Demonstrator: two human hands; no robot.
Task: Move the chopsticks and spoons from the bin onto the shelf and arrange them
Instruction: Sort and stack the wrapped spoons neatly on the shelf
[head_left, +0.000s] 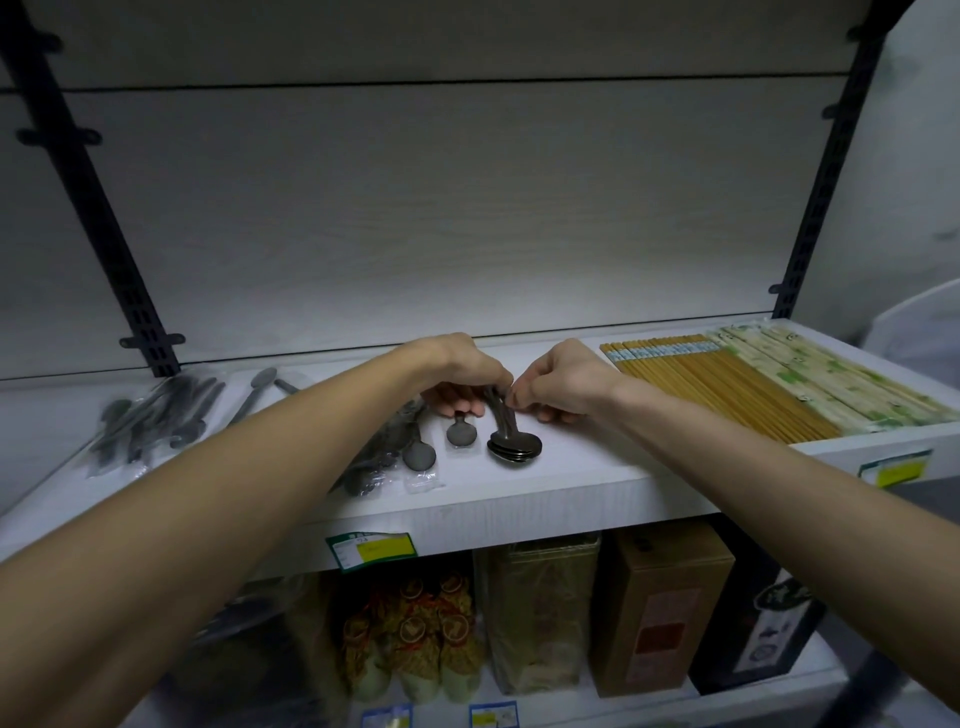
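Dark metal and warm wood on a pale shelf

The shelf (519, 499) is whitish with faint grain; the stacked spoons (514, 444) are dark grey, the chopsticks (727, 395) honey-brown with blue-and-white patterned ends, the wrapped chopsticks (831, 384) cream with green prints.

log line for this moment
step: arranging spoons | both hands hold stacked spoons by handles | bowls on shelf | chopsticks at right

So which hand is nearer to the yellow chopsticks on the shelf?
Right. The right hand is just left of the yellow chopsticks; the left hand is further left, beyond the stacked spoons.
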